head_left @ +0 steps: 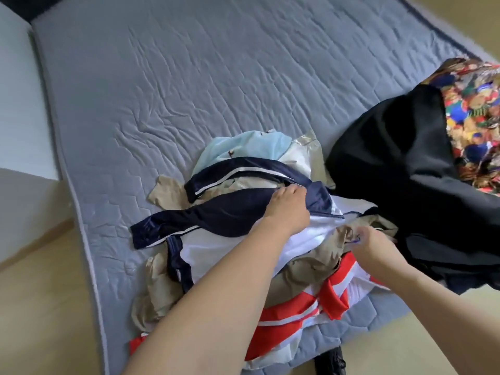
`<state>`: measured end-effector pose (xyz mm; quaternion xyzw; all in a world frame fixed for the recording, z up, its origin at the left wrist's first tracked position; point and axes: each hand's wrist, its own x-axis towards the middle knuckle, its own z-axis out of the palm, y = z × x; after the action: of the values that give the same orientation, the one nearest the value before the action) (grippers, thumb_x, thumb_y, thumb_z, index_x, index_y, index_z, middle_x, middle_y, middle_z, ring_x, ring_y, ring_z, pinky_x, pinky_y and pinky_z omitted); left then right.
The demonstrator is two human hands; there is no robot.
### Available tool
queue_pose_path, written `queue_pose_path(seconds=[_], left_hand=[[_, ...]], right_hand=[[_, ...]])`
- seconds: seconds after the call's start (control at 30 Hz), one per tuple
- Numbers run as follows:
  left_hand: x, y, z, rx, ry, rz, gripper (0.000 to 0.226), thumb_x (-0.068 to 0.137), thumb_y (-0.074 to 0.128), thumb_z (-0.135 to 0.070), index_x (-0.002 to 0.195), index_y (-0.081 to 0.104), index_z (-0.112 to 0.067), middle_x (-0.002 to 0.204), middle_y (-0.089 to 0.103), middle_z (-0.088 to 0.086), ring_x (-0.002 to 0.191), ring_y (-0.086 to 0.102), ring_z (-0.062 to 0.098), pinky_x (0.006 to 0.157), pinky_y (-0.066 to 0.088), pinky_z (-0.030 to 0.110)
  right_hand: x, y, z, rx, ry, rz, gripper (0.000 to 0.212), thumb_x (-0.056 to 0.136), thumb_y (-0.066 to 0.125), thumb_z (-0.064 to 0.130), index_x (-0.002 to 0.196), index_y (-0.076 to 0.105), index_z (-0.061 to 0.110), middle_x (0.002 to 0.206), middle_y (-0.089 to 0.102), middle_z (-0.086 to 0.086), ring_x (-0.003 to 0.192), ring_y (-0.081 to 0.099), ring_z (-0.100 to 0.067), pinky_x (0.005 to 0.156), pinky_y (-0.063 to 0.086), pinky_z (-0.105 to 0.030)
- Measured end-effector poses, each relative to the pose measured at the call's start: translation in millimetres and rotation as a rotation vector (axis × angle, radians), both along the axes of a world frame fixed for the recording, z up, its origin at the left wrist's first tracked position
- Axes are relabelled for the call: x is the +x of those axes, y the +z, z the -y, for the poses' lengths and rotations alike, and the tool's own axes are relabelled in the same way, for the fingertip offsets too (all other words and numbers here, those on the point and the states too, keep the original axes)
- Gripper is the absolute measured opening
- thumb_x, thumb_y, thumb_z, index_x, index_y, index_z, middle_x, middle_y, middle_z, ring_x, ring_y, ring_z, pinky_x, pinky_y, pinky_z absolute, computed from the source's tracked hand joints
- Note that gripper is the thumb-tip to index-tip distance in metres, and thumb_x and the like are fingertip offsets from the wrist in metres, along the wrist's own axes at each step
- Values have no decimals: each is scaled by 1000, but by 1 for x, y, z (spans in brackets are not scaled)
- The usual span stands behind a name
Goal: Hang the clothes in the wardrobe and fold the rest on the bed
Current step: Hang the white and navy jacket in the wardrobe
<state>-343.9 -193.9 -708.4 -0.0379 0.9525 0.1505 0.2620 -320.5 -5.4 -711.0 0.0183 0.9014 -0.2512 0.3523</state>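
A heap of clothes lies at the near edge of the blue-grey quilted bed [189, 77]. On top is a navy-and-white sports jacket [230, 215], and my left hand [286, 212] grips its navy fabric near the middle of the heap. Beige garments [311, 261] and a red-and-white top [286, 320] lie under it, with a light blue piece [243, 147] at the far side. My right hand [376, 247] pinches the beige cloth near a small blue item at the heap's right side.
A large black garment [405, 171] spreads over the bed's right part, with a bright multicoloured printed cloth [476, 109] behind it. A dark object [330, 361] sits on the wooden floor [40, 307] by the bed's near edge. A white wall stands at left.
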Motion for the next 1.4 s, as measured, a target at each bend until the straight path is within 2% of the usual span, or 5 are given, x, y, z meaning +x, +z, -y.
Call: queue_pose_path(seconds=[0.27,0.5,0.73,0.93,1.4], left_hand=[[-26,-55,-10,-56,9,238,19,95,46,-34,106,41,-19,117,60,10,107,53,32,82,39,38],[30,24,2,343,85,2,10,91,42,-13,81,40,-16,86,50,4,86,47,27,76,40,36],[75,157,23,485,566,-119,28,76,33,-22,74,53,-1,65,49,7,65,40,12,62,34,33],[116,268,63,634,941,-287,28,79,38,-10,58,57,-10,52,51,-17,55,45,-3,59,36,21],[348,418,171,751,1823,-791,13,80,51,-19,68,54,-15,73,52,4,75,48,19,63,34,30]], right_hand=[[-6,-67,-11,-147,-186,25,7,72,47,15,74,42,20,75,45,-1,74,41,-22,53,31,-26],[-11,-27,-7,-132,-55,-82,80,84,58,11,150,13,4,155,17,-17,144,10,-28,115,12,-34],[-16,75,39,-72,341,-234,36,66,64,47,80,53,16,99,57,3,107,52,-31,95,31,-40],[-1,172,88,-302,208,285,92,62,81,54,134,31,27,111,53,0,86,61,-21,61,50,-27],[131,321,268,-501,-19,259,19,81,58,16,93,67,4,89,69,-16,79,62,-31,71,47,-37]])
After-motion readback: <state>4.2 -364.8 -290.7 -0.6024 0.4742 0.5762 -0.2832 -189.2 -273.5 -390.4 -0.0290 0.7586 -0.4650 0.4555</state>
